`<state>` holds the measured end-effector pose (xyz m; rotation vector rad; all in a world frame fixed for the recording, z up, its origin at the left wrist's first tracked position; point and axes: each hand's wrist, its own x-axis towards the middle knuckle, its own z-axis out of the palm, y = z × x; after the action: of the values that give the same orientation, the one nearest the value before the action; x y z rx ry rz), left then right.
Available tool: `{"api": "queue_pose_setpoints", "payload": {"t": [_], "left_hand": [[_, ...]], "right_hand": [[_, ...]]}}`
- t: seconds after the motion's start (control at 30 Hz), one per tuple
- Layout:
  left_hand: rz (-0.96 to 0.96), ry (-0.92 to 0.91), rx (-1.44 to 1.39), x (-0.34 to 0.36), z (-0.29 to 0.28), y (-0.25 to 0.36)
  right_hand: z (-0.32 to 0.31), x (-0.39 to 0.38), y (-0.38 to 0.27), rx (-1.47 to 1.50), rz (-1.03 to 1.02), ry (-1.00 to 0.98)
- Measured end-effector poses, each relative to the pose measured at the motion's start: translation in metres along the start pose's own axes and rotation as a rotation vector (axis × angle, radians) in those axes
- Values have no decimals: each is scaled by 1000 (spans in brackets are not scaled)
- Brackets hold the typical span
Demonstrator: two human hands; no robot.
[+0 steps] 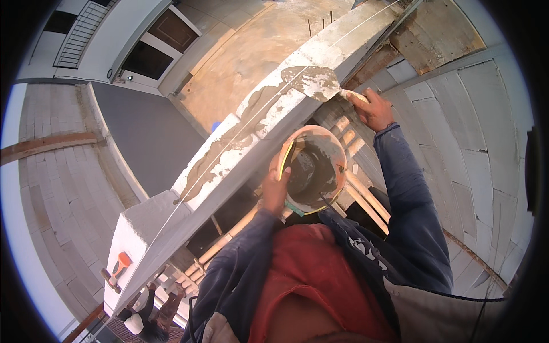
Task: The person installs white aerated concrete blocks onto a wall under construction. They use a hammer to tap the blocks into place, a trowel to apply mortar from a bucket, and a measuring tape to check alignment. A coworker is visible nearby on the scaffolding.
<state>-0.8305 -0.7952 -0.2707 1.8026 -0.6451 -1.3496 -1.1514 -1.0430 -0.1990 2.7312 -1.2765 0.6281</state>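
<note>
My right hand [376, 111] is closed around the handle of a trowel [321, 86], whose mortar-smeared blade lies on or just over the top of a white block wall [280, 108]. I cannot tell whether the blade touches. Wet grey mortar [231, 143] is spread unevenly along the wall top, and a thin taut string [214, 159] runs lengthwise above it. Close to my body, my left hand [275, 190] grips the left side of an orange bucket [333, 139] by its rim and yellowish handle. Grey mortar [314, 171] coats the inside of the bucket.
A white block [134, 226] stands higher at the wall's lower left, with an orange-handled hammer [119, 268] on it. Bamboo poles [366, 201] cross below me. Another person [150, 319] is lower down at left. Rebar [322, 26] sticks up beyond the wall; block walls [463, 143] rise at right.
</note>
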Motion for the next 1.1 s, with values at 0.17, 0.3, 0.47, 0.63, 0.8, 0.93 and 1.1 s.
{"api": "queue_pose_setpoints", "payload": {"t": [0.17,0.3,0.47,0.63,0.8,0.93,1.1], "left_hand": [[15,-37,-75,2,13,8],[77,-92,-70,11,27,17],[132,-246,-60,17,51,49],[349,-341,110,0,78,109],[536,-404,305,3,70,135],[596,-474,372,3,66,155],[629,-450,375,-4,78,159]], "right_hand": [[-13,-47,5,64,76,-76],[-72,-116,-16,182,258,-101],[-130,-165,-80,155,451,-507],[-63,-189,-150,9,691,-710],[-51,-174,-187,303,715,-652],[-70,-162,-182,254,830,-532],[-53,-165,-206,177,862,-678]]}}
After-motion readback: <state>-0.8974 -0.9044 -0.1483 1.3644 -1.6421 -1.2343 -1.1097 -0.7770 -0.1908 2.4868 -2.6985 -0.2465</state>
